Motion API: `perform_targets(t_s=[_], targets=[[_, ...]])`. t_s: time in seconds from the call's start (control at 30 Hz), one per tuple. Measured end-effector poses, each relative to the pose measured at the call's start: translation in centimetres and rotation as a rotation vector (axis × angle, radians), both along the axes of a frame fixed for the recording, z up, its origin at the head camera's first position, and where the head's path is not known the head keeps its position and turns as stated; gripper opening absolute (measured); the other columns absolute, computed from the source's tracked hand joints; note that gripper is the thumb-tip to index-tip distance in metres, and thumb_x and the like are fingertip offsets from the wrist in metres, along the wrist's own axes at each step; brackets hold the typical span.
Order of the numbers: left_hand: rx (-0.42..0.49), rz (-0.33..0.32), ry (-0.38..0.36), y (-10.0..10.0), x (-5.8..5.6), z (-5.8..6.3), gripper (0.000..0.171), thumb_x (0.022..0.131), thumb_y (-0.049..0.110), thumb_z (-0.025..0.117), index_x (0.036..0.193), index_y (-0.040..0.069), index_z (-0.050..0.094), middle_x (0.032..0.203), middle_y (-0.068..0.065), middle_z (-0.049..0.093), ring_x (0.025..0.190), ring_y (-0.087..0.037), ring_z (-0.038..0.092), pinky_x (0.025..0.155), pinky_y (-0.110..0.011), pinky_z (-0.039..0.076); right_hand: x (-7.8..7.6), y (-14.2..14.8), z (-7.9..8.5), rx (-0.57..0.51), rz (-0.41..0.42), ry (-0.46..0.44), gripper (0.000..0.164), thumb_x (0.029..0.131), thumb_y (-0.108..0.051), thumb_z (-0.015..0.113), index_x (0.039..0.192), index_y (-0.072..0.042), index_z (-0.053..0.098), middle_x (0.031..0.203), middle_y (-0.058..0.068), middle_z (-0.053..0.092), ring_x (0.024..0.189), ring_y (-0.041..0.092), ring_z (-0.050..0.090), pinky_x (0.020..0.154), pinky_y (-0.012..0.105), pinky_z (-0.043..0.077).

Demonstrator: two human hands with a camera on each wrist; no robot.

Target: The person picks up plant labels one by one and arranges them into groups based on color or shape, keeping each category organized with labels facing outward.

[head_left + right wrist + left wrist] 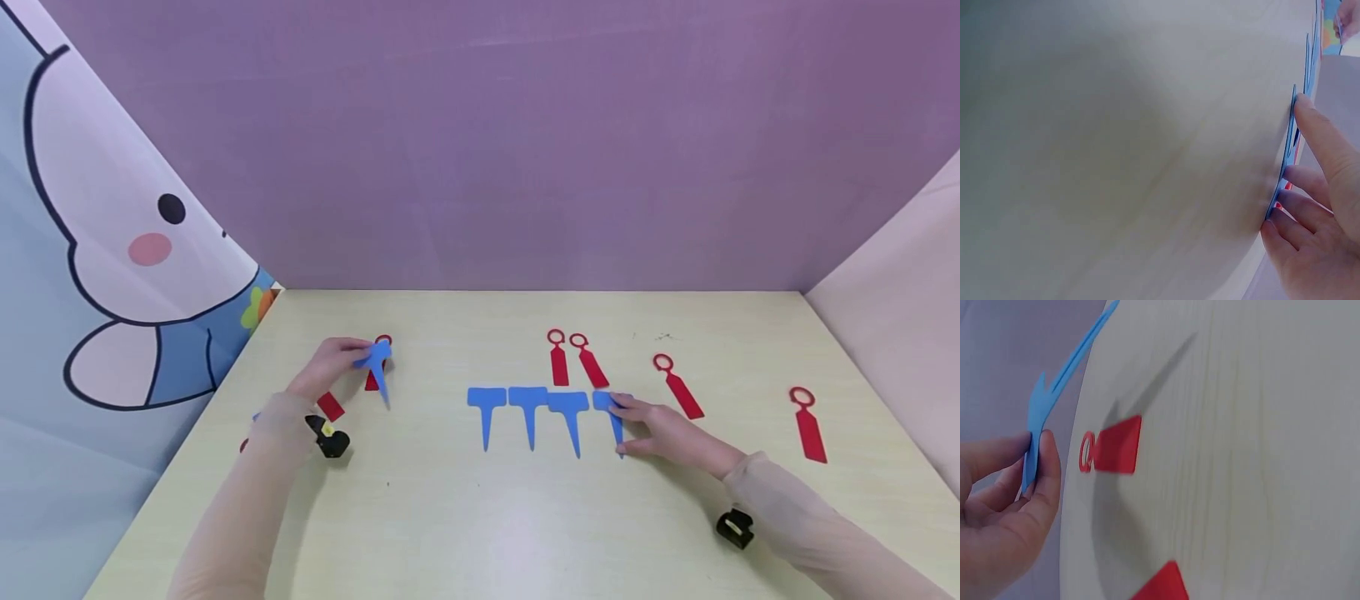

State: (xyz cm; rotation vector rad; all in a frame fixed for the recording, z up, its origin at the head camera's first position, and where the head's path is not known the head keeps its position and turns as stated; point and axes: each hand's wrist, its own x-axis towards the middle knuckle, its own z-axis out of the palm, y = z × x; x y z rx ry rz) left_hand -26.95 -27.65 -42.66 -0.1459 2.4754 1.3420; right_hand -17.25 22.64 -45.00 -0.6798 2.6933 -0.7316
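In the head view my left hand [330, 367] is raised over the table's left part, pinching a blue T-shaped plant label [380, 360] by its wide head between thumb and fingers. The left wrist view shows this blue label [1038, 409] above the tabletop, its pointed stem angled away. A red tag with a ring [1117, 447] lies below it. My right hand [663, 429] rests at the right end of a blue row, its spread fingers touching the head of a blue plant label [602, 401] and the thumb at its stem. This hand partly hides that label.
Three more blue plant labels [530, 398] lie side by side, stems toward me. Behind them are two red ring tags [559, 367]; other red tags [810, 433] lie to the right. Another red tag [330, 407] is partly hidden by my left arm. A purple cloth [525, 167] stands behind the table.
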Motion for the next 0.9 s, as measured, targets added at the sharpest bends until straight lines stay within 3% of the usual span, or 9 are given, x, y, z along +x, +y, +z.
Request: perform_targets(t_s=[0.23, 0.4, 0.53, 0.9], targets=[[-0.033, -0.124, 0.017, 2.1, -0.1, 0.0, 0.037, 0.09, 0.02, 0.051, 0.121, 0.001, 0.051, 0.124, -0.019, 0.046, 0.11, -0.03, 0.042, 0.093, -0.039, 0.039, -0.1, 0.0, -0.1, 0.003, 0.021, 0.021, 0.067, 0.071, -0.028, 0.072, 0.126, 0.002, 0.046, 0.136, 0.021, 0.034, 0.123, 0.04, 0.032, 0.09, 0.042, 0.04], [-0.022, -0.213, 0.066, 3.5, 0.3, 0.1, 0.03, 0.089, 0.012, 0.052, 0.115, -0.001, 0.057, 0.113, -0.017, 0.055, 0.092, -0.022, 0.05, 0.078, -0.029, 0.045, -0.1, -0.1, 0.0, 0.0, 0.025, 0.018, 0.067, 0.071, -0.027, 0.072, 0.126, 0.002, 0.046, 0.136, 0.021, 0.035, 0.122, 0.041, 0.032, 0.09, 0.041, 0.041], [-0.007, -0.237, 0.068, 4.4, 0.5, 0.2, 0.027, 0.087, 0.011, 0.055, 0.112, 0.0, 0.059, 0.107, -0.013, 0.058, 0.084, -0.018, 0.05, 0.072, -0.027, 0.045, -0.1, -0.1, 0.0, 0.004, 0.021, 0.014, 0.067, 0.071, -0.028, 0.072, 0.126, 0.002, 0.046, 0.136, 0.021, 0.034, 0.122, 0.041, 0.032, 0.09, 0.041, 0.041], [0.082, -0.307, 0.03, 6.7, 0.7, -0.1, 0.025, 0.085, 0.009, 0.057, 0.107, -0.002, 0.061, 0.098, -0.009, 0.062, 0.081, -0.012, 0.054, 0.071, -0.024, 0.048, -0.1, 0.0, -0.1, 0.004, 0.018, 0.014, 0.068, 0.071, -0.027, 0.072, 0.126, 0.002, 0.045, 0.136, 0.021, 0.035, 0.122, 0.041, 0.032, 0.09, 0.042, 0.04]])
